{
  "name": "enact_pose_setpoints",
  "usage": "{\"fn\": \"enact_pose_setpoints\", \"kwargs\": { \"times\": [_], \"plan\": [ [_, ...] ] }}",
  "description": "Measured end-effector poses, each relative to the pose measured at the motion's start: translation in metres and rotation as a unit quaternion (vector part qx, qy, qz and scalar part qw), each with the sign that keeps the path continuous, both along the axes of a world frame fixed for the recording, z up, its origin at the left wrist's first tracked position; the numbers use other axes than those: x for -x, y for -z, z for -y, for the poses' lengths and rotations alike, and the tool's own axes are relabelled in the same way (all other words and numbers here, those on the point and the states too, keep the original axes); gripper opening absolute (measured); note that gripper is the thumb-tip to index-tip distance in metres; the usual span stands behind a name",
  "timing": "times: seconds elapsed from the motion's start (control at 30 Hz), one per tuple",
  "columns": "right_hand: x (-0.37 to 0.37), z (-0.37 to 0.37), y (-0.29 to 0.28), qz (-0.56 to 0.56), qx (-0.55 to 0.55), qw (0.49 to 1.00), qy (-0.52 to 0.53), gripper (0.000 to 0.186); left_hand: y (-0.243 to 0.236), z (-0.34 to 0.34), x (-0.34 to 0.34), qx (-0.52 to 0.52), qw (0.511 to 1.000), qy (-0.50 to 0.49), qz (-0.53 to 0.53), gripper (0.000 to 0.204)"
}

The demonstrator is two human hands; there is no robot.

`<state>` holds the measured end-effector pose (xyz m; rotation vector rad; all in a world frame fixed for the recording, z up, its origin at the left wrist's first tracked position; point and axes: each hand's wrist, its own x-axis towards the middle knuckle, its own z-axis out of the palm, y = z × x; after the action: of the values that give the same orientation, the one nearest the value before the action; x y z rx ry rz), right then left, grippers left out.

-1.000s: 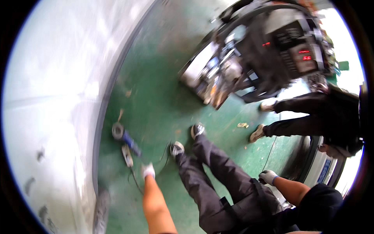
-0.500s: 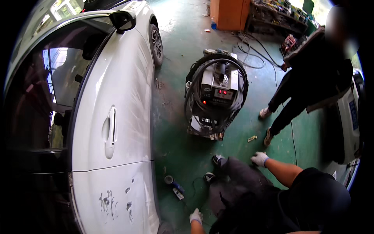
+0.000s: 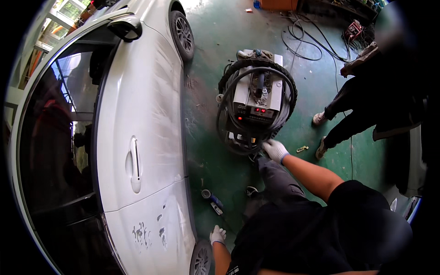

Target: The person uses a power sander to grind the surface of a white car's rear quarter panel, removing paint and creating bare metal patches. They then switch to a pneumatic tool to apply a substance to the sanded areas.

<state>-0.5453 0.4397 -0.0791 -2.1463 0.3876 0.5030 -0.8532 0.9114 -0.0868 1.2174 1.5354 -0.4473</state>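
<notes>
My right hand (image 3: 276, 151), in a white knit glove, reaches to the lower front of a boxy grey-and-black machine (image 3: 259, 103) with a lit red display. Its fingertips are at the thick black hose (image 3: 288, 117) coiled round the machine; whether they touch it I cannot tell. The fingers look extended. My left hand (image 3: 218, 234), also gloved, hangs low beside the car's rear door with loosely bent fingers and nothing seen in it. On the floor just beyond it lies a blue hand-held grinder (image 3: 212, 200) with a round head. The white car (image 3: 151, 114) has dark scuffed patches (image 3: 143, 234) on its rear door.
Another person in dark clothes (image 3: 362, 105) stands at the right. Black cables (image 3: 316, 50) lie looped on the green floor behind the machine. A small yellowish object (image 3: 302, 149) lies near that person's shoe. Cluttered shelving (image 3: 348, 11) stands at the back, a vehicle at the right edge.
My right hand has moved forward and left, from beside my leg to the machine's hose. My left hand has shifted slightly left and forward. The whole view has tilted a little.
</notes>
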Motion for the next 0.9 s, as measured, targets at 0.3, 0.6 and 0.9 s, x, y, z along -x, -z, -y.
{"fn": "enact_pose_setpoints", "kwargs": {
  "times": [0.3, 0.6, 0.9],
  "plan": [
    [-0.115, -0.003, 0.04, -0.011, 0.14, 0.985, 0.104, 0.069, -0.035, 0.066, -0.022, 0.004, 0.998, -0.057, 0.002, 0.047],
    [-0.115, -0.016, 0.04, 0.015, 0.197, 0.98, 0.039, 0.056, -0.05, 0.087, -0.059, -0.009, 0.99, -0.138, -0.024, 0.048],
    [-0.139, -0.043, -0.097, -0.119, -0.084, 0.987, -0.07, 0.041, 0.026, 0.074, -0.12, 0.082, 0.996, -0.004, -0.045, 0.037]
  ]
}}
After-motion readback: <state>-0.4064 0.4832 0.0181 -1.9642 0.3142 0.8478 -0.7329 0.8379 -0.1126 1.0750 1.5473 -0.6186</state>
